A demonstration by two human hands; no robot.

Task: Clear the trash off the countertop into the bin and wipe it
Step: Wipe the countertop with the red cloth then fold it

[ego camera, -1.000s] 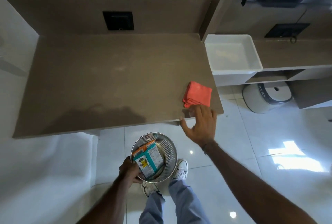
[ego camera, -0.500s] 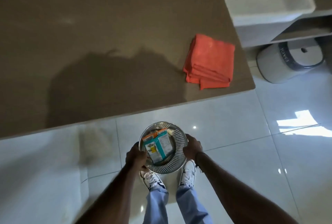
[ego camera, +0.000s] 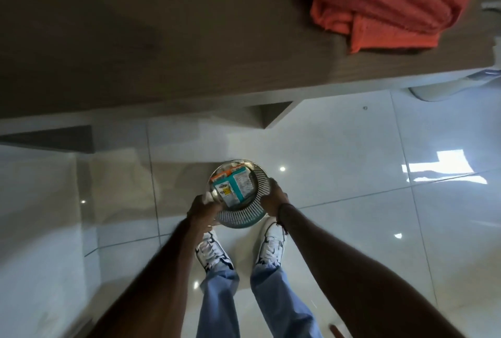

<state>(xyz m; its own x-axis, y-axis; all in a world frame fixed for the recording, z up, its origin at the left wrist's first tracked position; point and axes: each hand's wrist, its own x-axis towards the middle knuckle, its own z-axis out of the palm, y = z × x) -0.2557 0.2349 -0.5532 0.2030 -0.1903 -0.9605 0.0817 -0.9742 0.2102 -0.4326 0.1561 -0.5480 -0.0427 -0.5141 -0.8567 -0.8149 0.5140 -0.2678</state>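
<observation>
The countertop is a flat, matte brown slab with a straight front edge that runs across the top of the view, above a glossy pale tiled floor that throws back spots of light. Low over the floor, just above the person's white shoes, the left hand is closed around the left side of the bin's rim. The bin is round and metal, with a shiny rim and a wall of thin vertical slats; its mouth opens upward toward the camera, and it hangs upright between the two hands. Inside it stands a teal, white and orange carton, a boxy cardboard shape with its long axis running up toward the counter edge, leaning slightly left. The right hand clasps the rim on the opposite side, fingers curled over it. Blue jeans hang below. Far right, on the countertop near its front edge, lies a folded orange cloth, soft and nubbly, its layered edges fanned toward the front.
</observation>
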